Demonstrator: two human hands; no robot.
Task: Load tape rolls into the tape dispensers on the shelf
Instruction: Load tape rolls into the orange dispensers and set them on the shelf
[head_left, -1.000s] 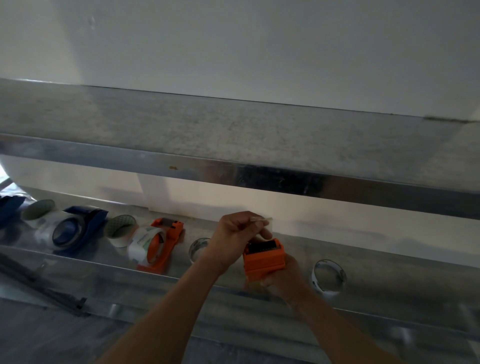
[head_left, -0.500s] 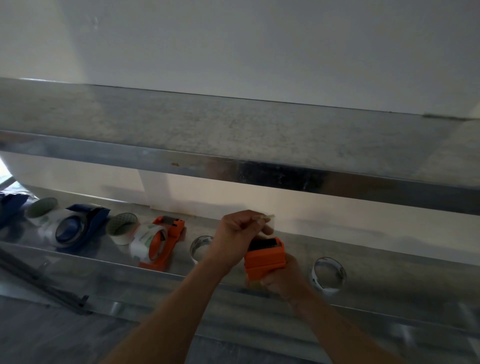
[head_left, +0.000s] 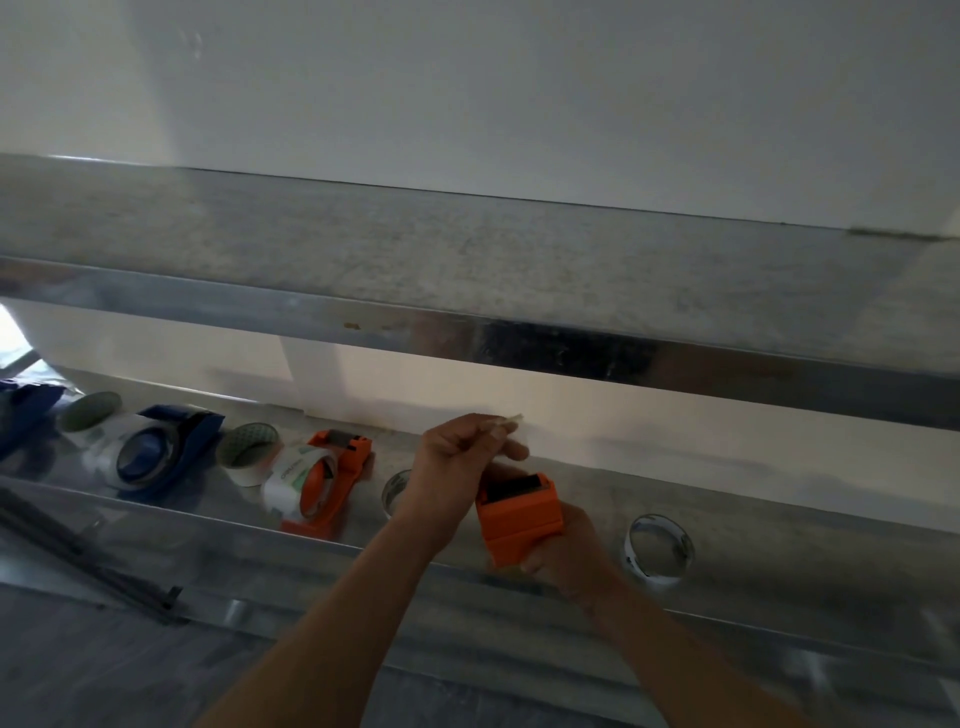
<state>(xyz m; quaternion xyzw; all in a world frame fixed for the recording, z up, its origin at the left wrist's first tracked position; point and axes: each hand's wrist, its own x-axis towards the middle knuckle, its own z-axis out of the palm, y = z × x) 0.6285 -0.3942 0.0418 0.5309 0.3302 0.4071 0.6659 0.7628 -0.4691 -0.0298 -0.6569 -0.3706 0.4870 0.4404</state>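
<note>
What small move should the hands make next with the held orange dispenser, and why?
Probably pull the tape end a little upward to feed it out: the left hand pinches it just above the orange dispenser, which the right hand grips from below.

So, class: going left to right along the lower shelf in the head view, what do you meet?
Blue dispenser → loose tape roll → shelved orange dispenser → left hand pinching a tape end → held orange dispenser, gripped by the right hand → clear tape roll.

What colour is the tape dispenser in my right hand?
The dispenser is orange, with a dark strip at its top end; the head view shows it.
</note>
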